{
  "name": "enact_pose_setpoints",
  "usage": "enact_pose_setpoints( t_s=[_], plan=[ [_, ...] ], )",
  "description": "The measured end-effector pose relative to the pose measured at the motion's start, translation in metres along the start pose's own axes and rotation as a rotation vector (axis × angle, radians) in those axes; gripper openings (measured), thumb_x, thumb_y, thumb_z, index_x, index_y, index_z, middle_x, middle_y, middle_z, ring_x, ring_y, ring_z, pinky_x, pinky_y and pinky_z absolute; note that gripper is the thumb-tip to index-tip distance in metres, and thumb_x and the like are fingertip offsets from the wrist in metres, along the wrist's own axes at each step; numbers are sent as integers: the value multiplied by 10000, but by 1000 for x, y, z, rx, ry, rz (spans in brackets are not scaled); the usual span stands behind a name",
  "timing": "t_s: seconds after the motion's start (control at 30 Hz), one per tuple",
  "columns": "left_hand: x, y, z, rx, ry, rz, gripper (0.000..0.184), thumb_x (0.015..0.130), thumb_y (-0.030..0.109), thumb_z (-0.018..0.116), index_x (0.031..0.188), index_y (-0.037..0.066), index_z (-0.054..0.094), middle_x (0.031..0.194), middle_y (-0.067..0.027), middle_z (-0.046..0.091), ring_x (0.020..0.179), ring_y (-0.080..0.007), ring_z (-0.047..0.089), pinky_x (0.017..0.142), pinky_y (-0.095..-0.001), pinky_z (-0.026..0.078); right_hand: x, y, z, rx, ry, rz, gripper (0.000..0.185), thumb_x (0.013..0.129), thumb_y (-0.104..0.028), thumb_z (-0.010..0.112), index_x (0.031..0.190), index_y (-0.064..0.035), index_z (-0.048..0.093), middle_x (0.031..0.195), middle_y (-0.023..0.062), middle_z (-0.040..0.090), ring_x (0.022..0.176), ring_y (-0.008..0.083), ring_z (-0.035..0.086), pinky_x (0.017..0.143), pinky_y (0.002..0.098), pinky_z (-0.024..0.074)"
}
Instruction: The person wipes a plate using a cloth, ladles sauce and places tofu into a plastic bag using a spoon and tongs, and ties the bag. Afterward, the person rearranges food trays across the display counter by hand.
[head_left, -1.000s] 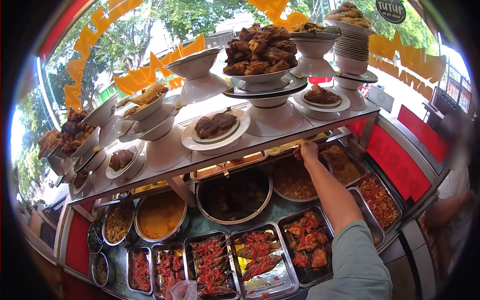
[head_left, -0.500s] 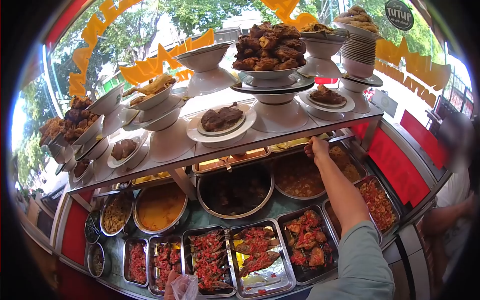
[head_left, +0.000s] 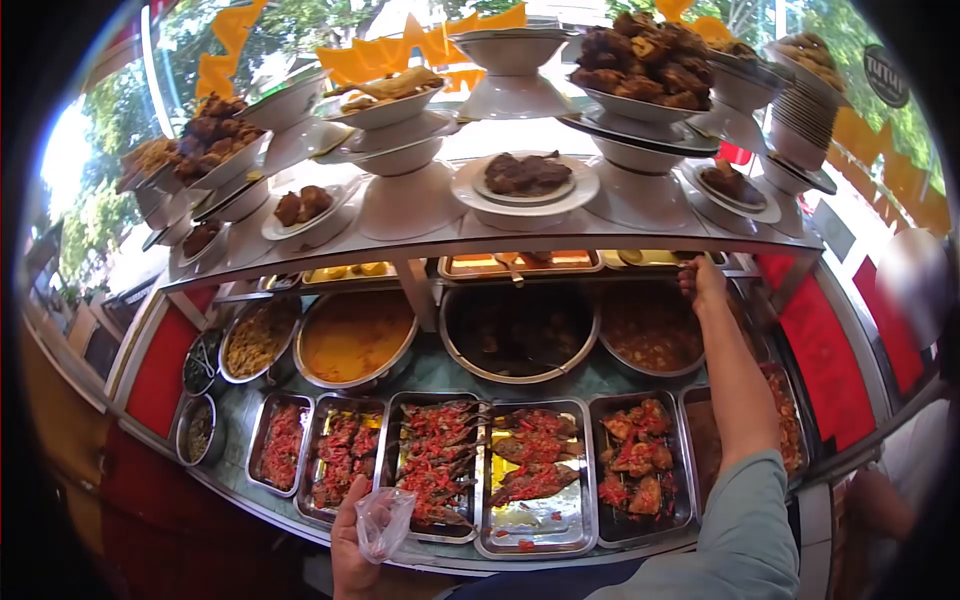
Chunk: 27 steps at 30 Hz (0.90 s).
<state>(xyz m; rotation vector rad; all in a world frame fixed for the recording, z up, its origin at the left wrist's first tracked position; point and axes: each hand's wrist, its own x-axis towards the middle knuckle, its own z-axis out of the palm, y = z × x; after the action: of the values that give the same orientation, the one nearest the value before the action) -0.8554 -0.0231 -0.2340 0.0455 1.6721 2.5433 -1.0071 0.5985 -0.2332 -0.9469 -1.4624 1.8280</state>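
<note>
My left hand (head_left: 350, 548) is closed on a clear plastic bag (head_left: 386, 524), with a little reddish food showing through it. The bag hangs before the front edge of the steel trays, close to one of small fish in red chili (head_left: 432, 455). Stretched far forward, my right hand (head_left: 702, 280) is closed under the shelf edge, at a back tray of yellowish food (head_left: 645, 258). What its fingers grip is hidden. Below that wrist stands a pan of brown stew (head_left: 650, 335).
A raised shelf (head_left: 500, 240) carries plates and stacked bowls of fried meat (head_left: 645, 70). Beneath it stand a pot of orange curry (head_left: 357, 338) and a large dark pan (head_left: 520, 330). At the right edge is another person's arm (head_left: 880, 505).
The view has turned, so the counter sits further right and the front trays show more fully. My left hand and the plastic bag have come further into view. My right hand stays at the back.
</note>
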Motion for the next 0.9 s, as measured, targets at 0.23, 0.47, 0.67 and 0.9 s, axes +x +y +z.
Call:
enact_pose_setpoints(
  t_s=[0.23, 0.47, 0.67, 0.9],
  plan=[
    [4, -3, 9, 9, -20, 29, 563, 884, 54, 625, 1392, 10, 386, 1138, -138, 626, 984, -193, 646, 854, -313, 551, -18, -7, -2, -5, -17, 8, 174, 821, -211, 534, 858, -81, 643, 606, 26, 613, 427, 118, 524, 418, 270, 406],
    [14, -12, 4, 15, -55, -53, 806, 768, 71, 754, 1439, 14, 310, 1202, -153, 601, 1041, -194, 616, 913, -324, 514, -25, -7, -10, 0, -18, 32, 156, 816, -191, 538, 850, -56, 607, 608, 57, 617, 429, 134, 539, 407, 271, 430],
    [26, -25, 2, 74, -122, -4, 632, 850, 66, 673, 1406, 28, 374, 1160, -134, 621, 1017, -201, 638, 875, -328, 547, -37, -7, -20, 16, -74, 44, 169, 822, -185, 532, 870, -54, 628, 603, 43, 606, 436, 123, 528, 418, 268, 408],
    [52, -20, 32, 49, -398, -42, 932, 684, -10, 796, 1459, 23, 279, 1288, -197, 551, 1139, -235, 577, 969, -350, 478, -92, -26, -32, 0, -113, 25, 206, 835, -190, 532, 902, -46, 663, 578, 25, 577, 430, 110, 491, 439, 261, 387]
  ],
)
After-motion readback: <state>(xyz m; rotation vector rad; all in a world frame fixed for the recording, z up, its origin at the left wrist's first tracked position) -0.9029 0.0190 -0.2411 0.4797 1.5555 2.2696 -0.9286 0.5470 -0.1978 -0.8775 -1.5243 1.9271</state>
